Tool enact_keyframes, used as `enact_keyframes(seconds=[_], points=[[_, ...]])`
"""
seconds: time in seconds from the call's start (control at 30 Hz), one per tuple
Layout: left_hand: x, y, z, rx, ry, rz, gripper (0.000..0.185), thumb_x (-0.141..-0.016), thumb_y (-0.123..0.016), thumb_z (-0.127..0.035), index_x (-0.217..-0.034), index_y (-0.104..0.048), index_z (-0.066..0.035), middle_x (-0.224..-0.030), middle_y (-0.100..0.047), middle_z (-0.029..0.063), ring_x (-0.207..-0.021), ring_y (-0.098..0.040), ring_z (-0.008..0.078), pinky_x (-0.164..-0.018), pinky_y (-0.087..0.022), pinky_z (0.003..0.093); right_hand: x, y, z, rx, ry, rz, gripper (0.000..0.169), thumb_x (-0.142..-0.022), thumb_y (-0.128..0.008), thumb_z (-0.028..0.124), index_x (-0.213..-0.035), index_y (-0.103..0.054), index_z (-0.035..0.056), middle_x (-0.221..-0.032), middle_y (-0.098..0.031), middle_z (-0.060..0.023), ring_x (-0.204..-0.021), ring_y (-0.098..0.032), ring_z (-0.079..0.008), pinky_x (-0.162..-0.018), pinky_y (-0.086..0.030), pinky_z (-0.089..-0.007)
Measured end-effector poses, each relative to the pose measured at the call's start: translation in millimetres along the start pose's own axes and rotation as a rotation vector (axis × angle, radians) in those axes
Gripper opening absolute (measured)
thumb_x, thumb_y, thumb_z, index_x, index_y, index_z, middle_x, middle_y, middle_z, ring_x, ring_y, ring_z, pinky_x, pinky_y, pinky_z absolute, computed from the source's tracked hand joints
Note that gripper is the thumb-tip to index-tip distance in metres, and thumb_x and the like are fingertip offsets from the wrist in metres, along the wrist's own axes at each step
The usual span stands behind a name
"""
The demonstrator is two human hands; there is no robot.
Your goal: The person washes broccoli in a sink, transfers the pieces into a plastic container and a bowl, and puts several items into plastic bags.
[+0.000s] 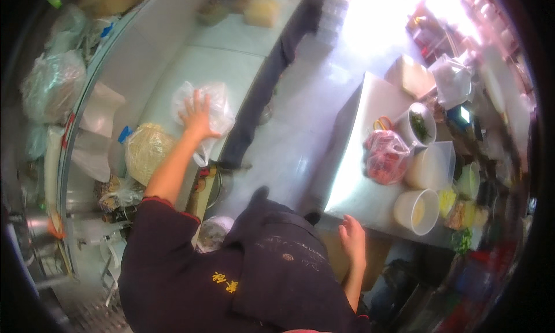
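Observation:
My left hand [199, 118] reaches out with its fingers spread over a clear plastic bag [222, 110] on the pale counter [234, 66]. The palm appears to touch the bag, whose contents look pale and blurred. Near my left forearm sits a large wrapped bundle [149, 153] of pale yellow strands with a bit of blue at its side. My right hand [353, 240] hangs low beside the near edge of the steel table [347, 190]. Its fingers are loosely bent, and nothing shows in it.
On the steel table stand a bag of red food [387, 157], orange-handled scissors [382, 124], a white tub of greens [421, 125] and a round tub [417, 211]. A dark-clothed person's leg [277, 58] runs along the counter. Below lies the floor [277, 159].

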State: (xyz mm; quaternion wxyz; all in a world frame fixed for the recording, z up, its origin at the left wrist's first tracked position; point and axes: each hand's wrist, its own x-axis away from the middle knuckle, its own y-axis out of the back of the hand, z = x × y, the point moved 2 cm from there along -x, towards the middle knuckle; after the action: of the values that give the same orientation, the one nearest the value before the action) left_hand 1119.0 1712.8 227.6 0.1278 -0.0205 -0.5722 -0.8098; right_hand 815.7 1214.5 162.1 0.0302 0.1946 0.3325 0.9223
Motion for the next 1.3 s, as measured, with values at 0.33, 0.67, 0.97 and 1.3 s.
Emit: enact_keyframes(seconds=[0.33, 0.67, 0.97, 1.3], points=[[-174, -246, 112, 1.274, 0.13, -0.022, 0.03, -0.092, -0.058, -0.025, -0.102, -0.07, 0.001, -0.103, -0.071, 0.0216, -0.095, -0.068, 0.0358, -0.085, -0.054, 0.0478, 70, -48, 49, -0.109, -0.272, -0.044, 0.042, -0.092, -0.068, 0.019, -0.13, -0.063, 0.0049, -0.118, -0.069, -0.0201, -0.108, -0.068, -0.0343, -0.095, -0.053, -0.0414], [-76, -70, -139, 1.405, -0.539, 0.233, 0.051, -0.091, -0.057, -0.015, -0.139, -0.055, 0.005, -0.127, -0.063, 0.0173, -0.11, -0.064, 0.025, -0.092, -0.054, 0.0379, 70, 8, -16, -0.219, -0.263, -0.318, 0.043, -0.094, -0.061, 0.017, -0.134, -0.061, 0.0022, -0.133, -0.065, -0.021, -0.123, -0.061, -0.0368, -0.105, -0.049, -0.0443], [346, 129, -367, 1.701, -0.826, 1.28, 0.04, -0.092, -0.059, -0.016, -0.129, -0.058, -0.001, -0.12, -0.067, 0.0093, -0.104, -0.066, 0.0198, -0.086, -0.055, 0.0327, 135, 74, -31, -0.048, 0.151, -0.616, 0.032, -0.093, -0.066, 0.027, -0.115, -0.068, 0.0047, -0.114, -0.07, -0.0178, -0.108, -0.067, -0.0359, -0.094, -0.052, -0.0466], [555, 145, -580, 1.217, -1.074, 1.579, 0.02, -0.093, -0.072, -0.016, -0.108, -0.063, -0.008, -0.089, -0.061, -0.0036, -0.078, -0.056, 0.0088, -0.071, -0.045, 0.0237, 379, 169, -291, -0.784, -0.456, -1.343, 0.01, -0.097, -0.059, 0.004, -0.102, -0.068, 0.0022, -0.09, -0.072, -0.0079, -0.082, -0.067, -0.0143, -0.075, -0.053, -0.0292]])
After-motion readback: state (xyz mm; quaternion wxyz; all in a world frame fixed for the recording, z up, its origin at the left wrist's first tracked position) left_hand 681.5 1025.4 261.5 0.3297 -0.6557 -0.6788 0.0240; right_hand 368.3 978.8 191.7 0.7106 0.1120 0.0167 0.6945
